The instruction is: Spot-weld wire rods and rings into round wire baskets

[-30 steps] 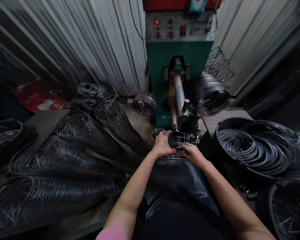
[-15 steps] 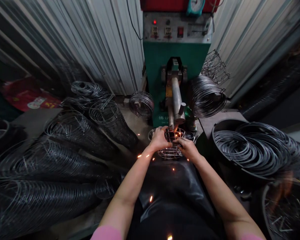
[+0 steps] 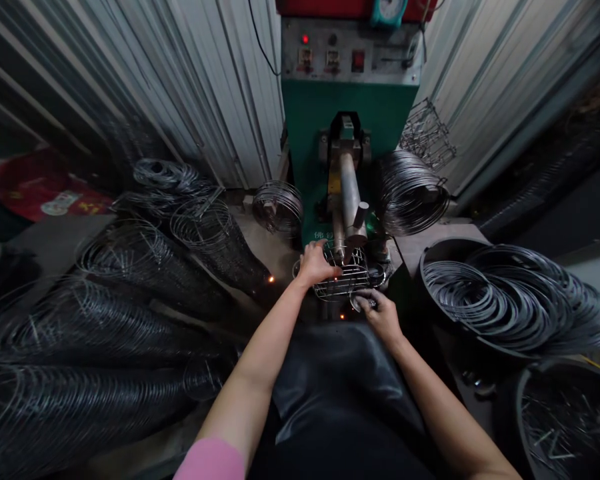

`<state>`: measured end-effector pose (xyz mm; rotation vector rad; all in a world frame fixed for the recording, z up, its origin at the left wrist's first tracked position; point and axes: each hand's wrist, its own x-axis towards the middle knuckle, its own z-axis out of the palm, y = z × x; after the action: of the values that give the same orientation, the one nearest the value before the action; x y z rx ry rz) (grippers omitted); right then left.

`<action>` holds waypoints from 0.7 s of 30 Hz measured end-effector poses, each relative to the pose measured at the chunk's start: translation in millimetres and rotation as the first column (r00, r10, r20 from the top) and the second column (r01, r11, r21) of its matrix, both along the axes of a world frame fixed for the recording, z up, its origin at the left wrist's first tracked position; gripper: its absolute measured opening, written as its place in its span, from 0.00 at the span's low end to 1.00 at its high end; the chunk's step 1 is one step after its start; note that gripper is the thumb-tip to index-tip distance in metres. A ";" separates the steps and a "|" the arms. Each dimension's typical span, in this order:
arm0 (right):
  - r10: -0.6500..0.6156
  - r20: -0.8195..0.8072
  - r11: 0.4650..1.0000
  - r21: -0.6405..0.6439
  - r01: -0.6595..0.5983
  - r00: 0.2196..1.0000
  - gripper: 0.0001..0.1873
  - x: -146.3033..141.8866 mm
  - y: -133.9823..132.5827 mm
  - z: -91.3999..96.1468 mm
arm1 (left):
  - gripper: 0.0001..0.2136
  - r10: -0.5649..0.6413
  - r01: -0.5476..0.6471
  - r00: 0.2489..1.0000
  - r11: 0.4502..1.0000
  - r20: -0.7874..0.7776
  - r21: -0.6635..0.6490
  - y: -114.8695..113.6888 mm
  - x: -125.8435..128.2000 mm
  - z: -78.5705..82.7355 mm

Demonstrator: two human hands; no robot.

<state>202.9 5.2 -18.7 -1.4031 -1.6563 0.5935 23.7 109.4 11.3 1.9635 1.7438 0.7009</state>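
Note:
A small round wire basket (image 3: 344, 277) sits under the metal arm (image 3: 349, 200) of a green welding machine (image 3: 350, 113). My left hand (image 3: 314, 264) grips the basket's left rim, fingers curled over the wire. Just below the basket, my right hand (image 3: 380, 315) is closed in a pinch at the basket's lower right edge, on a small wire piece I cannot make out. A dark apron (image 3: 345, 393) covers my lap below both arms.
Long stacks of wire cages (image 3: 105, 320) lie at the left. A black tub of wire rings (image 3: 510, 300) stands at the right, another tub (image 3: 565, 420) below it. Wire coils (image 3: 410, 190) hang beside the machine. Corrugated metal walls (image 3: 180, 87) close the back.
Sparks flew half a second ago and have nearly died out. The basket has moved up toward the machine arm; my right hand has dropped off its rim to just below it.

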 end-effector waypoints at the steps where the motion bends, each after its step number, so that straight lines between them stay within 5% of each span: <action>1: -0.006 -0.018 0.998 -0.059 0.005 1.000 0.10 2.7 -7.5 -7.2 | 0.41 0.007 -0.007 1.000 1.000 0.010 -0.004 3.6 -0.1 -0.3; 11: 0.006 0.011 0.916 -0.402 -0.001 1.000 0.13 15.6 -71.9 -74.1 | 0.42 -0.033 0.035 0.996 0.999 0.085 -0.032 7.9 -0.9 -0.9; 21: 0.073 0.020 0.884 -0.464 -0.055 0.997 0.13 13.1 -99.3 -73.5 | 0.43 -0.068 0.069 0.996 0.998 0.052 -0.015 -40.7 -1.7 1.9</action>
<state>216.0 -94.1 -92.3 -1.7062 -1.6603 1.0621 21.9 68.7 13.2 1.9668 1.6395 0.7050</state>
